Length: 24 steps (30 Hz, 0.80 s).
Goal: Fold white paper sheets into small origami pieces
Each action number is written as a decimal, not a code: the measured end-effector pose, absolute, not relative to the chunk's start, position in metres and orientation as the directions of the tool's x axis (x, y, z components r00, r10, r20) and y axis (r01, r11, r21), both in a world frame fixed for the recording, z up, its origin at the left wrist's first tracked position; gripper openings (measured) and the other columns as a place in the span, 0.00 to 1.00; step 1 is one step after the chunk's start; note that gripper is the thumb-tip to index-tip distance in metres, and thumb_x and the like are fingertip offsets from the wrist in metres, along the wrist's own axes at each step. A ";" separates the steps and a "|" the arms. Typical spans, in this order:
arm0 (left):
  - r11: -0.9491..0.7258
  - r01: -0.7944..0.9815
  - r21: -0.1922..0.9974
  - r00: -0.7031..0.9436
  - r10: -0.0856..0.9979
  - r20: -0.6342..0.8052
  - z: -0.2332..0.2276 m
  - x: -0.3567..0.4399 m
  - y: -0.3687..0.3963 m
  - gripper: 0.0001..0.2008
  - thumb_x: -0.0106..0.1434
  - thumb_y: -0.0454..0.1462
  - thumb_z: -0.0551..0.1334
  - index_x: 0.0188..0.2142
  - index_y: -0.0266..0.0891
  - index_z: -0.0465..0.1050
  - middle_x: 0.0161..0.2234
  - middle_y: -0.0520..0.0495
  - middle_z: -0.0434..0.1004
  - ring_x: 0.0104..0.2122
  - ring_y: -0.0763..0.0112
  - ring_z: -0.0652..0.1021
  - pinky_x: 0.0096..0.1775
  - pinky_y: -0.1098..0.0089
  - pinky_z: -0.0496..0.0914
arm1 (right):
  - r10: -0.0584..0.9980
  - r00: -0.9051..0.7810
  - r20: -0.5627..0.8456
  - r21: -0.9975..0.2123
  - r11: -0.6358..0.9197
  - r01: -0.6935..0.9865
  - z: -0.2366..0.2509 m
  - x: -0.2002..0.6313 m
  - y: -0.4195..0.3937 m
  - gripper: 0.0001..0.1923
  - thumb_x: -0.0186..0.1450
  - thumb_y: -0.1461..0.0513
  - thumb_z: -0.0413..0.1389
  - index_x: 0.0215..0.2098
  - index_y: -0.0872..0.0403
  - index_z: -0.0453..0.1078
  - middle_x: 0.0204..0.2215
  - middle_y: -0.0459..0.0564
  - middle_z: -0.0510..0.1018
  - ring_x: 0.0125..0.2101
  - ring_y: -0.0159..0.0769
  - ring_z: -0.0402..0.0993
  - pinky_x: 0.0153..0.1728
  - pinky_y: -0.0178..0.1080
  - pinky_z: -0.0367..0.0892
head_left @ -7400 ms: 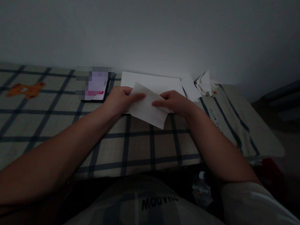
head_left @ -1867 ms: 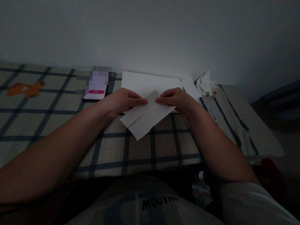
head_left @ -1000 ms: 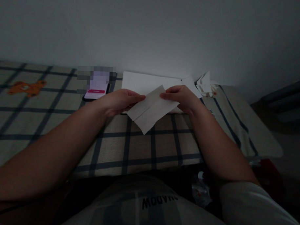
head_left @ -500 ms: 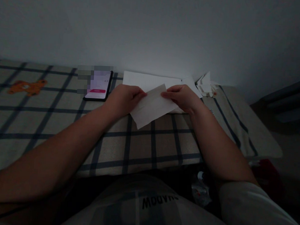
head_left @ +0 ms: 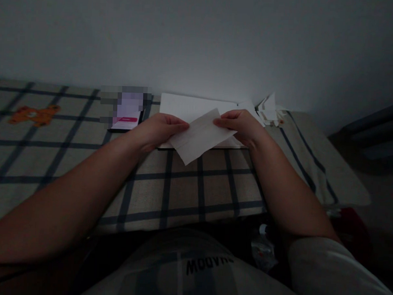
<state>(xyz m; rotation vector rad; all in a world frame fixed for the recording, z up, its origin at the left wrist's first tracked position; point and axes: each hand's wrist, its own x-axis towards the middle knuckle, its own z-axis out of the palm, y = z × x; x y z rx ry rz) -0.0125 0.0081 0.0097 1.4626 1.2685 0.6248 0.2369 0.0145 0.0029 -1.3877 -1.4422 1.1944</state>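
**Inspector:** Broadly, the checked cloth [head_left: 182, 185] covers the whole work surface, and everything else sits on it or above it. Towards the far wall, on the cloth, lies a flat white sheet stack [head_left: 191, 107]. Left of that stack is a phone [head_left: 126, 119] with its screen lit; right of the stack, a small heap of folded paper pieces [head_left: 269, 109].

**Assistant:** And the piece being worked?

**Inspector:** The folded paper [head_left: 200, 135] is held just above the near edge of the white stack, tilted, its lower corner hanging over the cloth. The left hand [head_left: 160, 129] is closed on its left edge, fingers pinched. The right hand [head_left: 240, 125] is curled over the upper right corner, likewise gripping it. Neither hand is spread open.

**Assistant:** Risks?

**Inspector:** Three, in my judgement. First, the light is very poor, so edges may be misaligned and any crease set crooked. Second, the paper is unsupported in the air; uneven pull between the two pinches could buckle or tear it along the existing fold. Third, the right forearm passes close to the heap of folded pieces, which sits near the cloth's right edge; a careless sweep could scatter them to the floor.
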 end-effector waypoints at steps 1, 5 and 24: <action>0.075 0.408 0.910 0.287 0.936 -0.206 0.011 -0.013 0.007 0.09 0.58 0.42 0.66 0.31 0.39 0.81 0.23 0.47 0.77 0.22 0.72 0.71 0.25 0.71 0.63 | 0.993 -0.094 -0.065 -0.968 -0.040 0.249 0.002 0.237 0.015 0.14 0.50 0.54 0.71 0.24 0.52 0.73 0.24 0.47 0.76 0.26 0.33 0.70 0.28 0.39 0.63; -0.160 0.603 0.781 0.241 0.970 0.012 0.014 -0.013 0.004 0.11 0.57 0.43 0.65 0.30 0.38 0.82 0.21 0.50 0.75 0.22 0.73 0.70 0.25 0.72 0.60 | 0.991 -0.108 -0.077 -0.971 -0.050 0.234 0.000 0.238 0.017 0.14 0.49 0.54 0.71 0.24 0.52 0.74 0.24 0.47 0.75 0.25 0.32 0.68 0.27 0.38 0.62; 0.137 0.116 0.984 0.097 0.984 -0.149 -0.004 -0.003 0.010 0.05 0.55 0.38 0.68 0.27 0.39 0.76 0.22 0.51 0.75 0.20 0.73 0.72 0.24 0.72 0.66 | 0.989 -0.091 -0.120 -0.983 -0.131 -0.128 -0.009 0.228 0.026 0.22 0.61 0.43 0.62 0.30 0.53 0.73 0.25 0.48 0.78 0.28 0.34 0.76 0.33 0.37 0.71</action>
